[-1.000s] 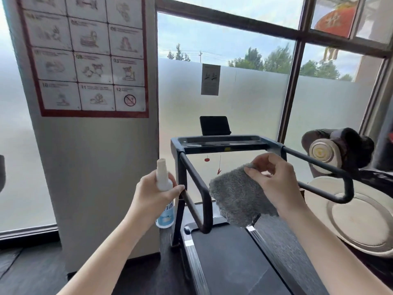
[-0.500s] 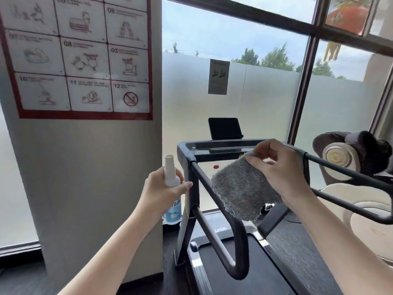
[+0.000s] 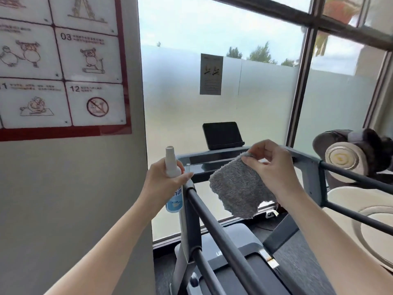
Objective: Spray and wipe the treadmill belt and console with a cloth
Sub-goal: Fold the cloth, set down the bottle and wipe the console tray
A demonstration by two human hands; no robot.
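My left hand (image 3: 162, 183) grips a white spray bottle (image 3: 172, 165) with a blue label, upright, just left of the treadmill's left handrail (image 3: 214, 226). My right hand (image 3: 274, 167) pinches the top edge of a grey fluffy cloth (image 3: 240, 190), which hangs in front of the dark console (image 3: 208, 161). A small black screen (image 3: 222, 134) stands on the console's far edge. The black belt (image 3: 253, 279) runs below between the rails, partly hidden by the left rail.
A grey pillar with a red-framed rules poster (image 3: 63, 67) stands close on the left. Frosted window glass (image 3: 180, 103) is right behind the treadmill. The right handrail (image 3: 357, 199) crosses in front of a cream and brown massage chair (image 3: 348, 158).
The view has moved closer to the treadmill and the console looms larger. Both hands have risen to console height, the cloth now hanging over the console's front.
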